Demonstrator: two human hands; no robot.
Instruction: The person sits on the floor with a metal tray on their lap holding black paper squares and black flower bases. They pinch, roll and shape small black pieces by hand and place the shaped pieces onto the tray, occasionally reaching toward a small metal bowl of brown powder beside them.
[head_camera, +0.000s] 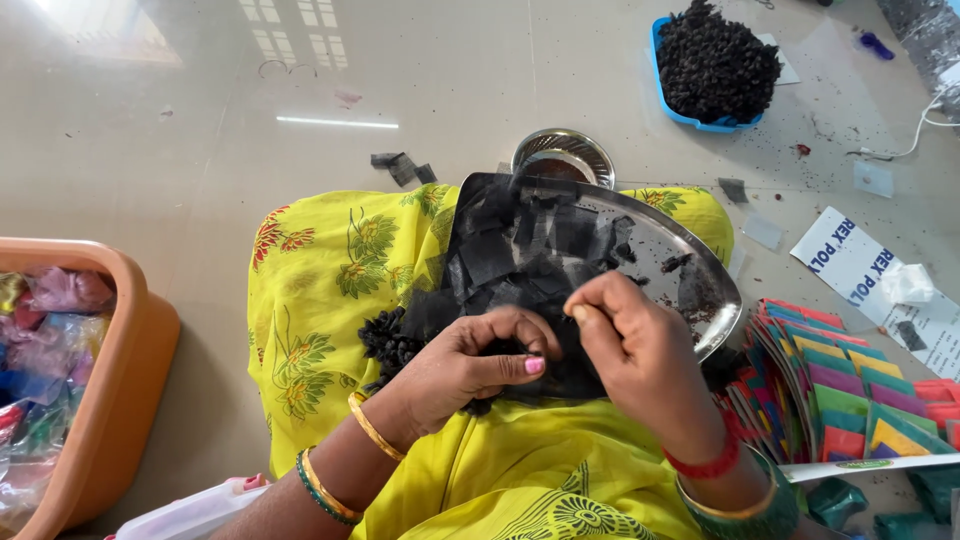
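Observation:
A round steel plate (700, 275) rests on my lap over yellow flowered cloth (330, 270). It holds several black square sheets (520, 245) and dark crumbs. My left hand (470, 365) is curled at the plate's near edge, its thumb and fingers pinched on a black sheet. My right hand (640, 355) meets it from the right, fingertips pinched on the same black piece. A clump of black dried material (385, 340) lies on the cloth just left of my left hand.
An orange tub (120, 380) of coloured plastic packets stands at the left. A blue tray (715, 65) heaped with black material and a small steel bowl (563, 157) sit beyond. Stacked coloured packets (850, 390) fan out at the right, beside printed paper (870, 270).

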